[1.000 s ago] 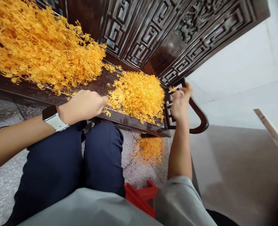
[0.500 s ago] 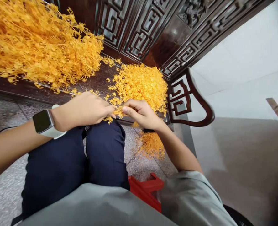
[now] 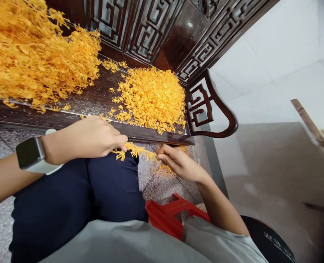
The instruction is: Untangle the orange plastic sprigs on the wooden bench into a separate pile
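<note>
A thin strand of yellow-orange plastic pieces (image 3: 136, 149) stretches between my hands, above my knee and the bench's front edge. My left hand (image 3: 96, 137), with a watch on the wrist, is closed on its left end. At the right end, my right hand (image 3: 175, 160) pinches the strand between thumb and fingers. Small loose yellow pieces form a pile (image 3: 153, 96) on the dark wooden bench (image 3: 96, 87). Farther left lies a larger heap of tangled yellow sprigs (image 3: 38, 58).
The carved backrest (image 3: 148, 29) rises behind the piles, and a curved armrest (image 3: 229, 128) closes the bench's right end. Orange scraps (image 3: 164, 170) lie on the floor. A red plastic stool (image 3: 164, 219) and a black round object (image 3: 266, 237) are at lower right.
My right hand has moved down and right, away from the pile. The gap between my hands is wider, with the strand drawn out between them. The view has shifted somewhat.
</note>
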The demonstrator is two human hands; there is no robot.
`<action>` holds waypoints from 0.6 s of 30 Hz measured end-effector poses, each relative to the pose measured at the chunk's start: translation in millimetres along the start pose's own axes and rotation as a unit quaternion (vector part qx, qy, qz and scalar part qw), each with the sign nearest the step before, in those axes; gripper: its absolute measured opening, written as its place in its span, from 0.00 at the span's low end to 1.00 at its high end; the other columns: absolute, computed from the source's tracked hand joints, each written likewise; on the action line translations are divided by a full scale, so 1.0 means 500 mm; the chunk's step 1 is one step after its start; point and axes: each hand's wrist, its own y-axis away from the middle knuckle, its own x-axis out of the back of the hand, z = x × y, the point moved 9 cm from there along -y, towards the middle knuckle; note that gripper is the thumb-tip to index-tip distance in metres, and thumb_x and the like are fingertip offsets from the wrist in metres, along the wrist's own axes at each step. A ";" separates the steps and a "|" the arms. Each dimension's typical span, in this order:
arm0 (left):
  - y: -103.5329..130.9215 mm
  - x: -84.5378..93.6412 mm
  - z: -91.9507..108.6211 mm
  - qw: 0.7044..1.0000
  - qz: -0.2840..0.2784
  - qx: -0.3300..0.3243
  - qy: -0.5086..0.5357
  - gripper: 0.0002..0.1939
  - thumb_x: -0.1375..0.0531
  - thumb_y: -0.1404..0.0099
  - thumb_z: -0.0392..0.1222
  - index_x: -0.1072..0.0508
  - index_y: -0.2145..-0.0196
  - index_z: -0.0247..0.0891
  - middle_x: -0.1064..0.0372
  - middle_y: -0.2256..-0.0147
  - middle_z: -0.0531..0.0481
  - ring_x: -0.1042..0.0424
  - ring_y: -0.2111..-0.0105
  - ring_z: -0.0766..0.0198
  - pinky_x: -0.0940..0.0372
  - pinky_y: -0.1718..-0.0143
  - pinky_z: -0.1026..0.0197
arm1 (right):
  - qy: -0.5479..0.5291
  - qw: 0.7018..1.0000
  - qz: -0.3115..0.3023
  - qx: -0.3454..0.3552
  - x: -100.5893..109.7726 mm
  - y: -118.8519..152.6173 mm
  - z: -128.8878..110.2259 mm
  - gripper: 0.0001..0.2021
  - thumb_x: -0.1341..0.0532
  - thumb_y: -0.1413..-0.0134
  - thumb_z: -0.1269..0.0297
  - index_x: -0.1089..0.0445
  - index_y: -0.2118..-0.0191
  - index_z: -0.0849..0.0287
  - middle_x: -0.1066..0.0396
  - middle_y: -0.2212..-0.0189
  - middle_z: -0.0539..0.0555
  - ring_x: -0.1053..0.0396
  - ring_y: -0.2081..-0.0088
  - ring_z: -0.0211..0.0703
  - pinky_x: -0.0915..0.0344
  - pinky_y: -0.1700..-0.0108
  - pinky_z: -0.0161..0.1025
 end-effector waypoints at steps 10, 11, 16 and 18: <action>-0.019 0.004 0.023 0.997 0.027 -0.052 0.039 0.11 0.43 0.36 0.27 0.29 0.69 0.43 0.25 0.74 0.52 0.30 0.75 0.58 0.43 0.71 0.56 | -0.120 0.989 -0.079 0.035 -0.029 0.075 0.038 0.18 0.43 0.22 0.54 0.31 0.63 0.61 0.33 0.68 0.51 0.35 0.65 0.37 0.39 0.59 0.36; -0.017 0.005 0.021 0.997 0.030 -0.055 0.050 0.11 0.43 0.36 0.27 0.30 0.70 0.43 0.26 0.75 0.52 0.30 0.76 0.58 0.44 0.72 0.56 | -0.133 0.988 -0.077 0.026 -0.030 0.081 0.049 0.18 0.42 0.22 0.54 0.30 0.63 0.61 0.34 0.69 0.51 0.36 0.66 0.36 0.39 0.60 0.36; -0.003 0.013 0.025 0.994 0.061 -0.080 0.041 0.12 0.44 0.36 0.26 0.31 0.71 0.44 0.28 0.76 0.52 0.30 0.76 0.57 0.44 0.72 0.54 | -0.250 0.960 -0.109 -0.068 -0.045 0.116 0.127 0.22 0.42 0.23 0.51 0.34 0.68 0.61 0.40 0.75 0.46 0.44 0.74 0.32 0.46 0.70 0.33; 0.000 0.013 0.030 0.994 0.067 -0.087 0.027 0.13 0.45 0.35 0.26 0.32 0.70 0.43 0.28 0.76 0.53 0.30 0.76 0.57 0.44 0.72 0.54 | -0.269 0.952 -0.128 -0.071 -0.048 0.123 0.148 0.24 0.42 0.23 0.51 0.36 0.71 0.61 0.41 0.76 0.46 0.45 0.75 0.31 0.47 0.71 0.33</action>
